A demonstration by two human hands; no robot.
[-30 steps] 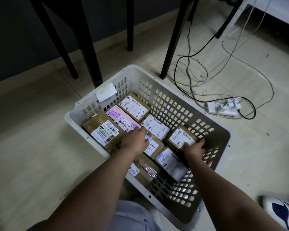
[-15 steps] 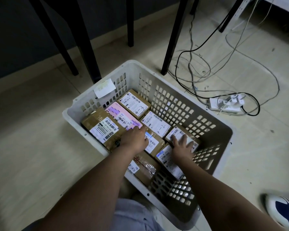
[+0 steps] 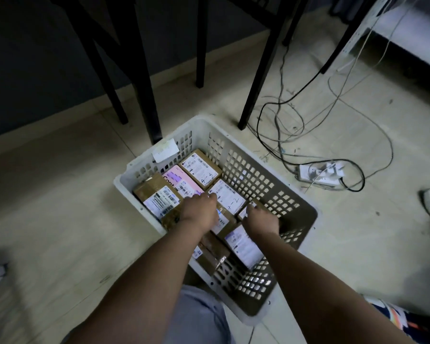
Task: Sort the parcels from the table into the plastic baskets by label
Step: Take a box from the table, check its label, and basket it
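Both hands are working inside the white basket (image 3: 305,219) on the floor. Left hand (image 3: 199,212) is resting knuckles-up on the parcels near the pink parcel (image 3: 181,181), fingers curled; whether it is gripping anything I cannot tell. Right hand (image 3: 261,220) is pressing down on a small parcel (image 3: 243,213) by the basket's right wall, its fingers hidden. This is looking like the arranging step; next, probably, comes nudging that parcel flat beside the parcel marked 4-2 (image 3: 230,197).

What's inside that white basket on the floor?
The white basket holds labelled brown parcels, among them one marked 4-3 and one marked 4-2, plus a pink parcel. Both hands and forearms cover several; anything beneath is hidden.
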